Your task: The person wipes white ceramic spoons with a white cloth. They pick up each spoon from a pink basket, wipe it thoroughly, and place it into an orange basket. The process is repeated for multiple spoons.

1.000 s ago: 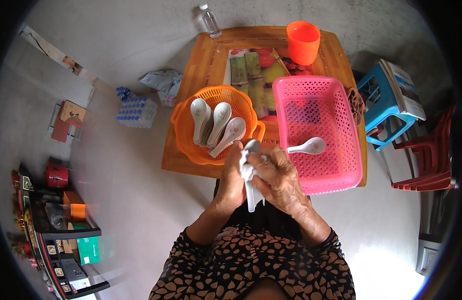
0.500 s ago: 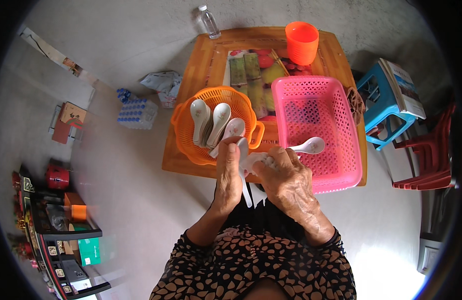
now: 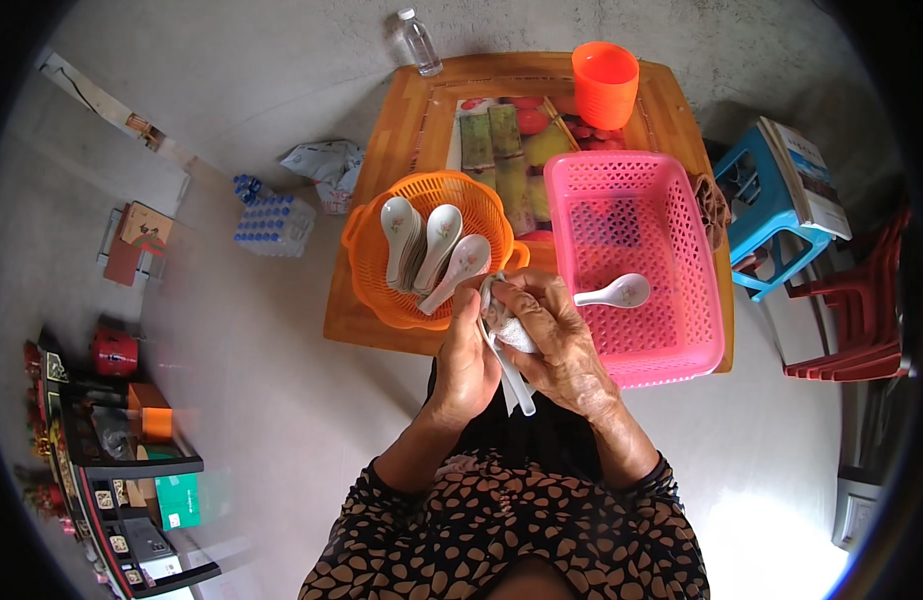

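My left hand (image 3: pixel 465 352) and my right hand (image 3: pixel 554 338) meet over the near edge of a small wooden table (image 3: pixel 401 150). Between them I hold a white ceramic spoon (image 3: pixel 514 379), its handle pointing down toward me. My right hand presses a crumpled cloth (image 3: pixel 503 318) around the spoon's bowl. Just beyond my left hand stands a round orange basket (image 3: pixel 369 262) with three white spoons (image 3: pixel 433 250) in it. To the right a pink rectangular basket (image 3: pixel 646 358) holds one white spoon (image 3: pixel 615 293).
An orange plastic cup (image 3: pixel 604 83) and a clear bottle (image 3: pixel 419 42) stand at the table's far edge. A blue stool (image 3: pixel 756 220) with a book and red chairs (image 3: pixel 846 320) are on the right. A pack of bottles (image 3: pixel 271 218) and shelves (image 3: pixel 111 470) lie left.
My hands have dropped and drawn together toward the orange basket's rim. The spoon, earlier upright between them, now points handle-down, with the cloth wrapped over its bowl.
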A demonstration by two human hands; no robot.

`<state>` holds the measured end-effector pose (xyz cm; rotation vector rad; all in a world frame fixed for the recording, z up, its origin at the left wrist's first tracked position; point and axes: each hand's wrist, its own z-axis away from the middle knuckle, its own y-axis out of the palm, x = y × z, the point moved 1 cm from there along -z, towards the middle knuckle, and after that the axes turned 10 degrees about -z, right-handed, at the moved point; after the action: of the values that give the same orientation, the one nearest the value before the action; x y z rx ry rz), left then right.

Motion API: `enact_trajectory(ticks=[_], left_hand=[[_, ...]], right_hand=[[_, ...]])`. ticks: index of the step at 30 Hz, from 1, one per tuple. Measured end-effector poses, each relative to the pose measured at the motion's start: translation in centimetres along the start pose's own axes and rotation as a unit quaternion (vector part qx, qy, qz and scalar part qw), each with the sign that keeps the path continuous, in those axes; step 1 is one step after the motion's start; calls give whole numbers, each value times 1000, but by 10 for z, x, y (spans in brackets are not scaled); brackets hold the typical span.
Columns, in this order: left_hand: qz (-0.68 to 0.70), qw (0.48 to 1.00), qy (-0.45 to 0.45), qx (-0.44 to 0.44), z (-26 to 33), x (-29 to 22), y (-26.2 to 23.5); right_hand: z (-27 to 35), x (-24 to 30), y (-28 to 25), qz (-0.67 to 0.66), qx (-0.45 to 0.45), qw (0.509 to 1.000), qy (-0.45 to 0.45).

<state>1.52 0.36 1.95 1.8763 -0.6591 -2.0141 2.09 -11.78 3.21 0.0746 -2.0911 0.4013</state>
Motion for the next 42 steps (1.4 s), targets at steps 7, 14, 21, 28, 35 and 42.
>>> enact_trajectory(ticks=[7,14,21,28,35,42], left_hand=[[21,999,-28,-9,5,11,-12],[71,995,-66,-10,9,8,-14],[86,995,-53,-5,4,6,-3],[25,999,19,-21,5,11,-4],[26,998,16,-52,0,3,-2],[36,991,-10,-131,2,-3,-5]], right_hand=[[3,-4,-3,-11,38,998,-40],[3,0,-4,-39,54,993,-100],[-7,-4,13,119,-91,979,-140],[-6,-1,24,137,-119,982,-57],[-3,2,13,27,-10,1000,-8],[10,11,7,-85,46,995,40]])
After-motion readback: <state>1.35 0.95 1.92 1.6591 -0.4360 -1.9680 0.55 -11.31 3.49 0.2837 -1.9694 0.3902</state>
